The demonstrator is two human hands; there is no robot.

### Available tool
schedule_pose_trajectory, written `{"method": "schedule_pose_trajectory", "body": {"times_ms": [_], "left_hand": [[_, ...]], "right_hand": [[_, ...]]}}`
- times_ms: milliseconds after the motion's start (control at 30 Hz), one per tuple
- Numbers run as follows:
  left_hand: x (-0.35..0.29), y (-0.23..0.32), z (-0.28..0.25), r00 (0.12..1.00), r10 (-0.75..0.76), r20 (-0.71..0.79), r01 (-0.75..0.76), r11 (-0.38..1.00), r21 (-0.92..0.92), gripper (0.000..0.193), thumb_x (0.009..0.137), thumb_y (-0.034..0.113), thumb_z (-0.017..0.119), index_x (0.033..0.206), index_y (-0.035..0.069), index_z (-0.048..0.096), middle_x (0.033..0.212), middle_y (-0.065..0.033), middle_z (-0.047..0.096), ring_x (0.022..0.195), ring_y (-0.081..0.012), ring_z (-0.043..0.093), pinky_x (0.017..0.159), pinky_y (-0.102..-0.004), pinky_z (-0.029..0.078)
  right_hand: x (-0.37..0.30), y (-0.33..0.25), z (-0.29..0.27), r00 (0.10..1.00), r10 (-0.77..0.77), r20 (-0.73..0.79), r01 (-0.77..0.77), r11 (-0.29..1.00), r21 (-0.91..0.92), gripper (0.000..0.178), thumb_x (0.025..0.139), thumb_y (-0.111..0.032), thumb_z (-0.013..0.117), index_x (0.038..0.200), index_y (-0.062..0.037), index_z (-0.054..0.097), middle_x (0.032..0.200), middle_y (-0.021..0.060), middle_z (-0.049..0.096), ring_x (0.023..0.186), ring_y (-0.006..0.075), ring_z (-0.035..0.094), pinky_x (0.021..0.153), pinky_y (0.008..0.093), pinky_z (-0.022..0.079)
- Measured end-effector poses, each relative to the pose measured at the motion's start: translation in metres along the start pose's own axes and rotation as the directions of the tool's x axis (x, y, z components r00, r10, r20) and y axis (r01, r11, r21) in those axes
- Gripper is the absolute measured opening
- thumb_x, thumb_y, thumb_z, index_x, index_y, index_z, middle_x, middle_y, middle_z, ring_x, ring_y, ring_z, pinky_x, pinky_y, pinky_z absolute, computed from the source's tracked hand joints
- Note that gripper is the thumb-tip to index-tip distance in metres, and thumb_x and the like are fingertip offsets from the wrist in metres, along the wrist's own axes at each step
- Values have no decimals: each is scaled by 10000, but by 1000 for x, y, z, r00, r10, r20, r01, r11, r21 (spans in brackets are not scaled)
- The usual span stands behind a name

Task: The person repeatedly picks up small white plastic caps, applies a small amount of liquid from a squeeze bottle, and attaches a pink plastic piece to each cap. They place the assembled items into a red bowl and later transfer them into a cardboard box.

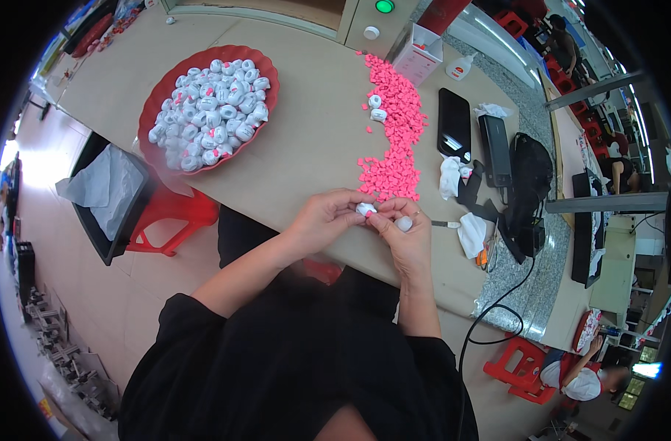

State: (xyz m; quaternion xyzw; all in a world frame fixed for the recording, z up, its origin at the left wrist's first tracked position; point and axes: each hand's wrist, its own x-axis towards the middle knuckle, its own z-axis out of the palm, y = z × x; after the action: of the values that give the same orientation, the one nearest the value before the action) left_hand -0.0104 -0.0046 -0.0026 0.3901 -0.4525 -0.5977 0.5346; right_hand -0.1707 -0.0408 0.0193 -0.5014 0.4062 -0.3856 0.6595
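Beige-surfaced counter (313, 132), its near edge slanting down from upper left to lower right. Toward that edge, on the left, red scalloped basin (271, 76), heaped with small white rounded casings (221, 95), some showing pink. From near the far edge toward the near one, long band of loose pink pieces (402, 110), two more such casings along its left side. Over the near edge, left hand (324, 217) and right hand (409, 239) almost meeting, fingers curled and tips pinched. Beside the band's far end, white carton (416, 62); nearer the right edge, black rectangular case (454, 123) and white squeeze bottle (460, 67). Between left thumb and fingertips, white casing (363, 209); against right fingers, another white casing (404, 223). Smallest, pink piece (370, 214) at right thumb and forefinger, touching the left-held casing.
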Motion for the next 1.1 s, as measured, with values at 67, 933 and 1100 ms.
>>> {"method": "schedule_pose_trajectory", "body": {"times_ms": [67,933,1100], "left_hand": [[0,-1,0,1000,-14,9,14,1000,-15,268,845,-56,501,1112,-48,518,1051,-103,573,990,-153,562,879,-263,457],[4,5,1,984,-123,-127,102,981,-165,238,840,-10,541,1074,-47,561,945,-106,620,832,-123,604,769,-239,499],[6,2,0,978,-163,-127,141,977,-162,229,837,-16,542,1062,-52,565,940,-113,624,822,-125,608,757,-238,504]], "right_hand": [[-1,-1,1,1000,15,-14,-14,1000,13,155,764,17,645,896,9,563,765,55,621,696,87,589,640,194,468],[2,19,12,864,-503,-5,435,752,-495,136,728,41,612,864,38,618,740,104,610,643,148,582,585,259,456],[3,20,14,752,-655,67,547,565,-617,137,705,52,610,841,32,603,715,120,594,616,195,584,562,282,455]]}}
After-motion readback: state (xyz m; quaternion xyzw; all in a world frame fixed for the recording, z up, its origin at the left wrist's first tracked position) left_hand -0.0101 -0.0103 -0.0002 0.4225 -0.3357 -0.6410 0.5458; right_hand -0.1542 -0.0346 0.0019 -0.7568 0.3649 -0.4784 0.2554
